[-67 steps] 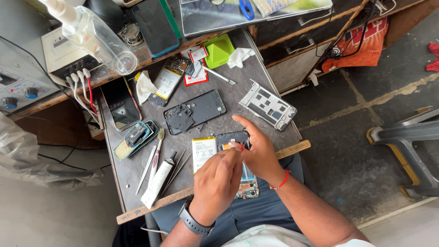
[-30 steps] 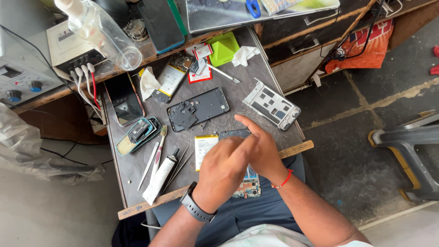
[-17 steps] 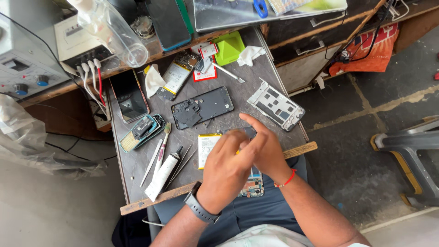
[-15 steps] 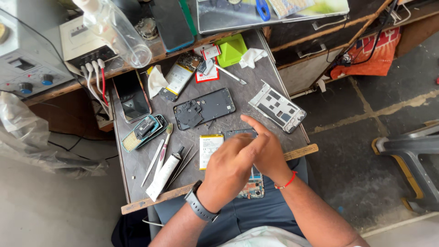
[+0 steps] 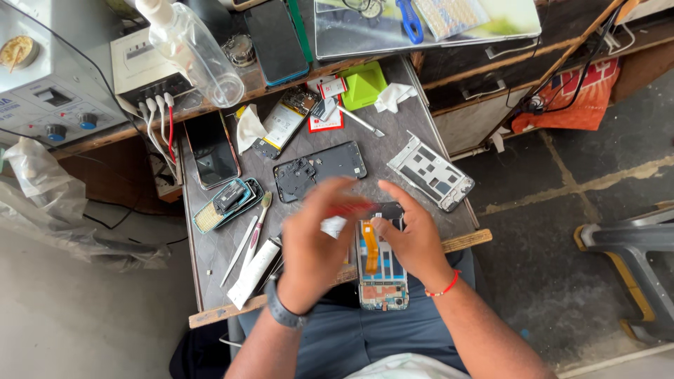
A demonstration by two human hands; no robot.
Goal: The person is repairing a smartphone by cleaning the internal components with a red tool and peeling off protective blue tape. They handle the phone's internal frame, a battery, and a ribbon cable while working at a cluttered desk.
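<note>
While the right hand (image 5: 414,238) presses its fingertips onto the upper end of an opened phone (image 5: 381,263), the left hand (image 5: 312,242) hovers just beside it, blurred, with a thin red tool (image 5: 349,208) pinched between thumb and fingers. The phone lies face-down at the near edge of the table (image 5: 210,260), half over the person's lap. Its back is off, showing a metal frame, an orange ribbon cable (image 5: 370,247) running lengthwise under the right thumb, and a greenish board at the end nearest the body. The right fingers are bent and pressing rather than wrapped around anything. The left grip is closed on the tool, though motion smears the fingertips and the tool's tip cannot be made out.

Just beyond the hands sits a dark plastic back cover (image 5: 319,170), matte, with a cluttered camera end. To the right of the right hand lies a pale metal midframe (image 5: 431,173), rectangular with cut-out windows. Left of the left hand lie a toothbrush (image 5: 256,224), slim tweezers (image 5: 237,242) and a white tube (image 5: 254,271), partly hidden by the wrist, which wears a dark watch (image 5: 281,310). Farther left is a small blue phone (image 5: 227,204) with its insides bare, and beyond it a glossy black screen (image 5: 210,147). A white slip under the left palm is mostly covered. The tabletop is grey and scuffed, edged with raw wood.
</note>
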